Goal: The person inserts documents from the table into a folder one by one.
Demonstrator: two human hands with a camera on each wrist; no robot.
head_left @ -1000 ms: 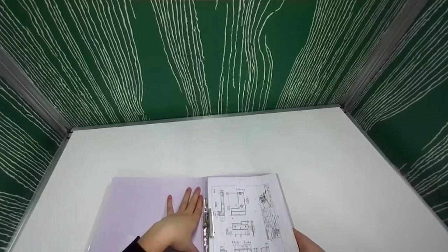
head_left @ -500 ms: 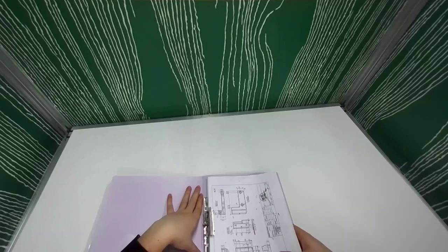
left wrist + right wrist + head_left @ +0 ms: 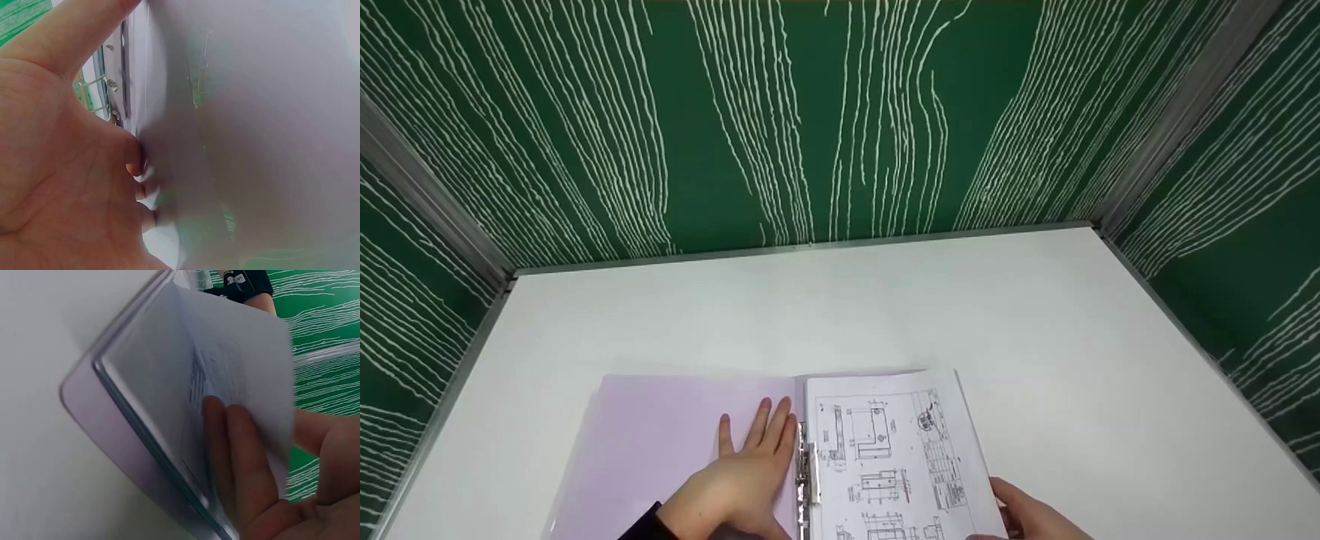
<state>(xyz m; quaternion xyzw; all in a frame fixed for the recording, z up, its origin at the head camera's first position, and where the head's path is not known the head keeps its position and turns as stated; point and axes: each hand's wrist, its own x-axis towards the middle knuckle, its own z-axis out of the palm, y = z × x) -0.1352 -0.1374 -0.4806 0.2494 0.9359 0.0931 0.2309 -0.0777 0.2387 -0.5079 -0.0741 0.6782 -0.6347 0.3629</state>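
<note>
A pale purple ring binder (image 3: 652, 435) lies open at the near side of the white table. Its metal ring mechanism (image 3: 802, 480) runs down the spine, beside a stack of white sheets whose top sheet (image 3: 911, 487) bears technical drawings. Flat on the left cover rests my left hand (image 3: 742, 480), fingers spread and the nearest ones alongside the rings. My right hand (image 3: 1031, 514) pinches the right edge of the upper paper. In the right wrist view, its fingers (image 3: 244, 455) sit under a lifted sheet (image 3: 247, 343), the thumb on the other side, with the lower pages still lying beneath.
The white tabletop (image 3: 810, 315) extends beyond the binder to a grey metal edge. Green panels (image 3: 720, 150) with wavy white lines enclose the back and both sides, joined by grey corner posts (image 3: 1177, 120).
My right hand has shifted slightly right and up at the paper's edge, and its thumb now shows over the sheet. My left hand has stayed in place on the cover.
</note>
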